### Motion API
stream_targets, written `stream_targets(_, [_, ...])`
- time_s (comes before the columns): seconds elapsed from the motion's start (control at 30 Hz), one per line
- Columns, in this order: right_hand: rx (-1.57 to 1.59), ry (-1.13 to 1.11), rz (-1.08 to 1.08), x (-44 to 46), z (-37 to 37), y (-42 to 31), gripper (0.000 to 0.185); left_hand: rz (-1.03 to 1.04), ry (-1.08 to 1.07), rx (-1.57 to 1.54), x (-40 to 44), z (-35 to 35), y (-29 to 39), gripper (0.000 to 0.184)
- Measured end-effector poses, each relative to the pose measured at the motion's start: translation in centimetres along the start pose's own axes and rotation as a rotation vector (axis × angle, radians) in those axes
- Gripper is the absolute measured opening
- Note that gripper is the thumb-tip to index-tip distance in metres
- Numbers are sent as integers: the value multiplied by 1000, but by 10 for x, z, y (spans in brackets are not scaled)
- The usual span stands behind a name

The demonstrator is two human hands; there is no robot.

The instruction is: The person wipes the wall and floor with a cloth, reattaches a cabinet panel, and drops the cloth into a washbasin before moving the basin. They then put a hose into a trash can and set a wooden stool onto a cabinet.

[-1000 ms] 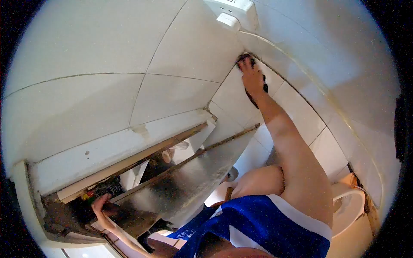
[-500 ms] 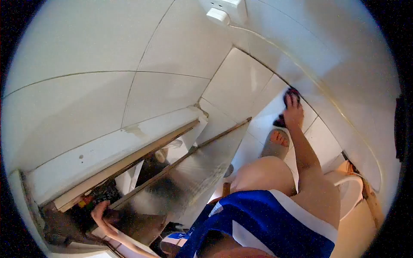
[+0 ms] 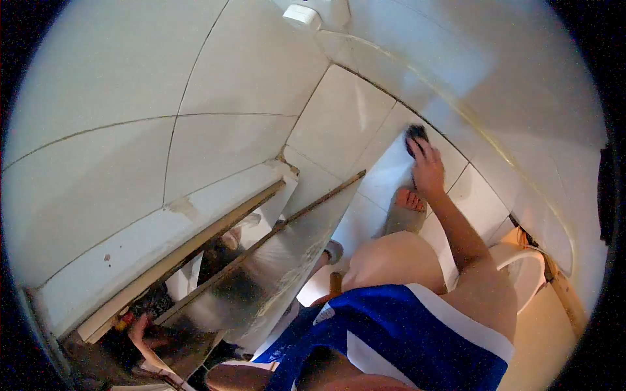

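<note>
My right hand (image 3: 427, 168) reaches down to the pale floor tiles, its fingers pressing a dark, crumpled cloth (image 3: 416, 138) near the foot of the wall. Part of the cloth is hidden under the fingers. A foot in a sandal (image 3: 407, 207) stands just below that hand. At lower left, my left hand (image 3: 138, 330) is at the end of an open cabinet door (image 3: 274, 260), its fingers bent at the door's edge in shadow. Behind the door, the dark cabinet opening (image 3: 212, 257) shows several items that I cannot make out clearly.
A white ledge (image 3: 150, 218) runs above the cabinet along the tiled wall (image 3: 241, 146). On the wall at the top, a white plug (image 3: 302, 16) has a pale cord (image 3: 450, 107) hanging along the right wall. An orange-lit white curved object (image 3: 531, 267) stands at right.
The view has shifted slightly. My right hand has slid the cloth a little along the floor, away from the sandalled foot. My left hand stays at the cabinet door's end.
</note>
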State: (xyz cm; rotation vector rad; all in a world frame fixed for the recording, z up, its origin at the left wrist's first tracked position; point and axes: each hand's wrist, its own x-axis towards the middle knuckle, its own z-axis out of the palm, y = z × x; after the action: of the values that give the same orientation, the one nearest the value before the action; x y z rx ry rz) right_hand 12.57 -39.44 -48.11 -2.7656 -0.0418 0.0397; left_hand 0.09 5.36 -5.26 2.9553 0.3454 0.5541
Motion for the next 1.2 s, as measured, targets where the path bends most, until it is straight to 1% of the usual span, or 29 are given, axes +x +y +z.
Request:
stream_targets(0.03, [53,108,-140,28,13,-10,63,-13,-76,-58,1,-7,-7,44])
stream_targets(0.07, [-20,71,-191,58,16,-24,63,-26,-152,-115,1,-15,-16,45])
stream_targets(0.1, [64,166,-326,87,28,-28,61,-28,-153,-108,1,-20,-29,45])
stream_targets(0.17, [17,192,-455,142,47,-45,59,81,-154,-76,-2,-23,-50,61])
stream_targets(0.23, [63,18,-438,187,56,-64,59,85,-141,-53,3,-20,-42,58])
stream_targets(0.27, [66,19,-436,204,75,-65,59,76,-134,-46,4,-18,-37,57])
stream_targets(0.33, [148,179,-477,230,120,-67,60,63,-124,-47,5,-14,-29,54])
stream_targets(0.37, [154,171,-476,237,121,-71,60,59,-126,-47,6,-14,-28,53])
stream_targets(0.43, [181,90,-372,230,127,-78,58,53,-138,-40,11,-20,-29,50])
stream_targets(0.47, [182,70,-370,223,134,-78,58,55,-138,-42,12,-20,-29,49])
stream_targets(0.5, [290,16,-577,219,145,-75,57,56,-137,-41,14,-20,-29,48])
stream_targets(0.53, [398,-39,-781,212,131,-82,56,56,-140,-39,13,-20,-29,46])
stream_targets(0.57, [523,-142,-819,192,117,-91,50,50,-140,-40,13,-19,-30,45])
stream_targets(0.6, [452,-80,-935,182,148,-95,41,48,-140,-41,16,-17,-30,44])
stream_targets(0.63, [469,-135,-910,162,137,-107,41,43,-136,-39,18,-17,-29,42])
stream_targets(0.67, [680,-317,-778,149,137,-121,44,39,-138,-40,18,-15,-28,41])
stream_targets(0.7, [655,-189,-1026,135,150,-124,49,30,-132,-38,20,-13,-26,40])
stream_targets(0.73, [765,-190,-1088,120,152,-130,46,17,-126,-37,19,-13,-23,39])
stream_targets(0.77, [827,-338,-1148,107,154,-132,47,6,-118,-33,18,-13,-19,37])
stream_targets(0.8, [888,-418,-1221,93,159,-133,48,-6,-112,-33,15,-12,-11,36])
stream_targets(0.87, [772,-901,-913,76,147,-131,41,-42,-105,-22,5,-10,16,34])
stream_targets(0.9, [764,-902,-919,82,135,-126,41,-55,-90,-21,2,-7,25,33])
stream_targets(0.97, [650,-821,-1154,91,105,-113,29,-82,-79,-19,-2,-3,49,30])
stream_targets(1.0, [646,-822,-1156,95,116,-103,29,-98,-70,-24,-4,-1,58,29])
stream_targets(1.07, [573,-944,-1089,96,154,-81,23,-126,-56,-22,-9,0,72,27])
stream_targets(1.1, [507,-920,-1050,99,134,-73,21,-137,-45,-28,-9,2,72,26])
stream_targets(1.13, [508,-916,-1051,98,115,-63,21,-148,-40,-30,-8,4,73,25])
stream_targets(1.2, [349,-718,-881,85,84,-40,16,-167,-30,-27,-3,6,68,23])
